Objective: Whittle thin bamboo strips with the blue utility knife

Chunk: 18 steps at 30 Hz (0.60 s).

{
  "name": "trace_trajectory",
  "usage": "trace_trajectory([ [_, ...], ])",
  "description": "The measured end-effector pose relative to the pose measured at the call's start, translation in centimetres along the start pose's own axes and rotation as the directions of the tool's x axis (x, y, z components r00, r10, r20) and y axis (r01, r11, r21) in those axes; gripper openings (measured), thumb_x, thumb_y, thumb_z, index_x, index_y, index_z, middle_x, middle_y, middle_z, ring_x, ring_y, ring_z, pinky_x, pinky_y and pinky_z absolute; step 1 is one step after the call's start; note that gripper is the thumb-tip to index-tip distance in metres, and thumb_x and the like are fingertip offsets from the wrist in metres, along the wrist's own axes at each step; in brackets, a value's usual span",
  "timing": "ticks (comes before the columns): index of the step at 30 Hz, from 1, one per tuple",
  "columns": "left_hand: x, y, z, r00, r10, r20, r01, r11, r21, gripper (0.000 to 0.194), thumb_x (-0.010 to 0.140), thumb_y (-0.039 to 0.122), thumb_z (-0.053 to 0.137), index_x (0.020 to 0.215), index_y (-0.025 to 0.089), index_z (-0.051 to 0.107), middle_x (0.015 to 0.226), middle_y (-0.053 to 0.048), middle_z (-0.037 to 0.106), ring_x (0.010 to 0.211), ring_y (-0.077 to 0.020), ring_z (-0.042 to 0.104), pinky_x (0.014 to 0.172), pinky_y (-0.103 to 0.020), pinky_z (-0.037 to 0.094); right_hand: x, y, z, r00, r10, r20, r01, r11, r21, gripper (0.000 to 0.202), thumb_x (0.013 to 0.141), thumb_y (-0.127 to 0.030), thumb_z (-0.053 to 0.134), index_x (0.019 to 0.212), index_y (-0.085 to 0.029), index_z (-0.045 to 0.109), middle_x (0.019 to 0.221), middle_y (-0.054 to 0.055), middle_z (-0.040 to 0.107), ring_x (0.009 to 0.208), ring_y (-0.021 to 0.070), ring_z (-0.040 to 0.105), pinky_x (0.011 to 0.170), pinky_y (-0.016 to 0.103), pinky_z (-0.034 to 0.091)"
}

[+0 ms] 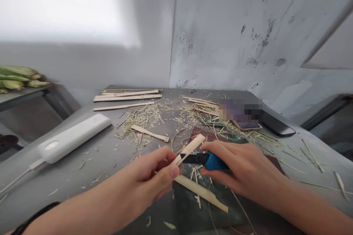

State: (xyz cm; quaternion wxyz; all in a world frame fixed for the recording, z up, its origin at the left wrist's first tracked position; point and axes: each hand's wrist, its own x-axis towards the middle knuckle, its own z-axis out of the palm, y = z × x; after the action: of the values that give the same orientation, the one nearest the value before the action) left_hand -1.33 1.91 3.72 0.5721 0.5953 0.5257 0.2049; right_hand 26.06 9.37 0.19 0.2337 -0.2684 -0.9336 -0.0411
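Note:
My left hand (154,178) is closed, pinching a pale bamboo strip (194,145) between thumb and fingers, its free end pointing up and to the right. In my right hand (234,163) is a utility knife (213,161) with a blue handle, its dark blade touching the strip just beyond my left thumb. Beneath my hands lies a dark green sheet (193,213) scattered with thin shavings. Another wider strip (204,191) extends below the blade towards the lower right; its near end is hidden behind my left fingers.
Several bamboo strips (128,98) lie at the back left. A short shaped piece (150,133) rests among shavings (138,119). A white power bank with a cable (74,137) is on the left, and a black phone (277,123) at the right. Green plants (19,77) sit on a side table.

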Motion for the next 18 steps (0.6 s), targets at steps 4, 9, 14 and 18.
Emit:
trace_trajectory([
  [4, 0.0, -0.4, -0.5, 0.967, 0.215, -0.139, -0.115, 0.849, 0.515, 0.032, 0.109, 0.05, 0.039, 0.107, 0.026, 0.059, 0.09, -0.001, 0.066, 0.079, -0.0168, 0.059, 0.068, -0.028, 0.043, -0.4, -0.8, 1.0, 0.998, 0.067, -0.013, -0.067, 0.998, 0.001, 0.027, 0.108, -0.044, 0.051, 0.127, -0.025, 0.05, 0.097, 0.0, 0.078, 0.075, 0.0204, 0.077, 0.056, 0.031, 0.047],
  [9, 1.3, 0.0, -0.9, 0.968, 0.215, -0.13, 0.014, 0.473, 0.881, 0.023, 0.105, 0.022, 0.034, 0.097, 0.023, 0.056, 0.084, -0.005, 0.072, 0.065, -0.0196, 0.063, 0.058, -0.034, 0.029, -0.1, -1.0, 2.4, 0.986, 0.153, 0.067, -0.147, 0.985, -0.088, 0.036, 0.103, -0.048, 0.058, 0.129, -0.024, 0.051, 0.1, 0.003, 0.08, 0.066, 0.0244, 0.076, 0.051, 0.033, 0.043],
  [14, 2.9, 1.0, -1.6, 0.943, 0.268, -0.196, 0.101, 0.33, 0.939, 0.032, 0.109, 0.029, 0.029, 0.091, 0.022, 0.054, 0.074, -0.005, 0.069, 0.062, -0.0208, 0.062, 0.055, -0.034, 0.02, 1.8, -0.7, 1.3, 0.97, 0.18, 0.165, -0.141, 0.964, -0.223, 0.028, 0.103, -0.041, 0.06, 0.121, -0.02, 0.058, 0.103, 0.006, 0.078, 0.071, 0.0215, 0.075, 0.049, 0.03, 0.035],
  [18, 3.7, 1.3, -1.8, 0.932, 0.315, -0.181, 0.087, 0.29, 0.953, 0.036, 0.112, 0.034, 0.028, 0.089, 0.023, 0.054, 0.068, -0.003, 0.064, 0.058, -0.0205, 0.06, 0.055, -0.034, 0.02, 2.6, 0.0, -0.1, 0.967, 0.162, 0.196, -0.099, 0.949, -0.299, 0.029, 0.104, -0.05, 0.057, 0.111, -0.022, 0.061, 0.089, 0.003, 0.075, 0.059, 0.0193, 0.067, 0.048, 0.03, 0.02],
])
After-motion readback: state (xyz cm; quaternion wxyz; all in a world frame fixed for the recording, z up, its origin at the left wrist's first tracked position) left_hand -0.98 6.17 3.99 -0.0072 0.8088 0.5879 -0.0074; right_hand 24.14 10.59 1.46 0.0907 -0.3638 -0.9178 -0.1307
